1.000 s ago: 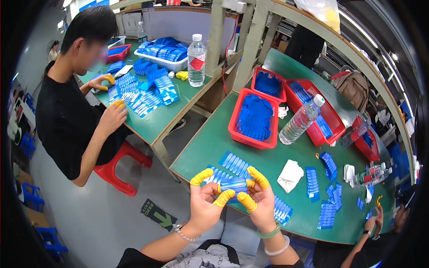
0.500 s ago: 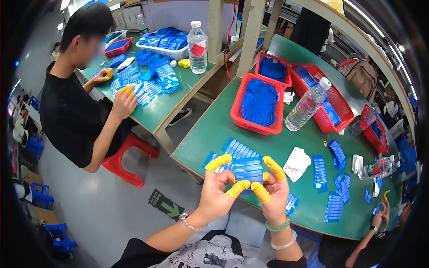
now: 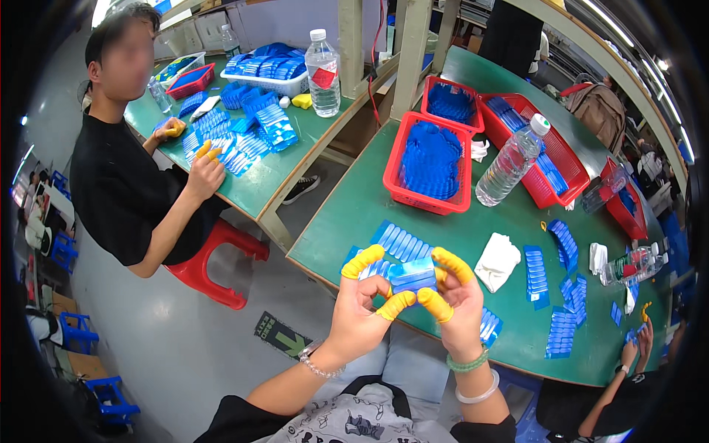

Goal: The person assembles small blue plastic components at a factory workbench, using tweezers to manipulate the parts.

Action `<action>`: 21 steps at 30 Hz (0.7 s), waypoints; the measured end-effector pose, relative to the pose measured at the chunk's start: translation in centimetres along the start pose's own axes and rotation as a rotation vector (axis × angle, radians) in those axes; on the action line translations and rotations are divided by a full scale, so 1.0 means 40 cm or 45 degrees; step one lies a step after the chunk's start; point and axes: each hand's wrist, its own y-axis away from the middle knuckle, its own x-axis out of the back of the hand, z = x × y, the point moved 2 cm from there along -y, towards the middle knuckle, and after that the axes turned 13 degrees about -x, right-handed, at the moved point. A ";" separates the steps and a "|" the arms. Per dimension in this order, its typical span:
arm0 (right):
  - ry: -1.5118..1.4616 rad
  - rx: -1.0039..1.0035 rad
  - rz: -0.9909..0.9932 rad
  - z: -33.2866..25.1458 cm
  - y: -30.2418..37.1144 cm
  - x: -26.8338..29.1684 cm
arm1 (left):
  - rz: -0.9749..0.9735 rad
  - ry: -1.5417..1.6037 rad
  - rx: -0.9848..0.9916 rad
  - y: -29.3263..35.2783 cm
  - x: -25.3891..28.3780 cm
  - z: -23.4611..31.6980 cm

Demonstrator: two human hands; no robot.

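My left hand and my right hand, with yellow finger cots on thumbs and fingers, pinch a small shiny blue ribbed strip between them, above the table's front edge. It looks slightly bowed, with a thumb and fingers closed at each end. Just beyond it, a longer blue strip of segments lies flat on the green table. Part of another blue strip shows beside my right wrist. A crumpled white cloth rests to the right of my right hand.
Red baskets of blue pieces stand at the back, near a water bottle. More blue strips lie to the right. At the left, a co-worker sits on a red stool; another person's hands work at far right.
The blue strip in my hands has tilted and looks more bowed and narrower. The co-worker at the left has raised their head and turned it this way. My view has shifted slightly.
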 end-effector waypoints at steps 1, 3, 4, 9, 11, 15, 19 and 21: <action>-0.067 -0.061 -0.010 -0.009 -0.009 -0.009 | 0.009 0.001 0.000 0.005 0.000 0.003; -0.135 -0.116 -0.012 -0.011 -0.013 -0.012 | -0.041 -0.115 -0.017 0.007 0.003 0.009; -0.115 -0.096 -0.018 -0.009 -0.014 -0.008 | -0.091 -0.228 -0.040 0.007 0.003 0.013; 0.065 0.007 0.046 -0.006 0.002 -0.012 | 0.041 0.049 -0.032 0.012 0.003 -0.004; 0.049 -0.071 -0.065 0.006 0.012 -0.004 | 0.050 0.070 0.029 0.036 0.012 -0.007; 0.283 -0.175 -0.318 0.032 0.039 0.019 | 0.156 0.065 -0.035 0.070 0.054 0.032; 0.552 -0.323 -0.207 0.051 0.086 0.027 | 0.411 0.121 0.012 0.077 0.055 0.055; 0.516 -0.354 -0.199 0.045 0.101 0.040 | 0.357 0.096 0.048 0.072 0.043 0.045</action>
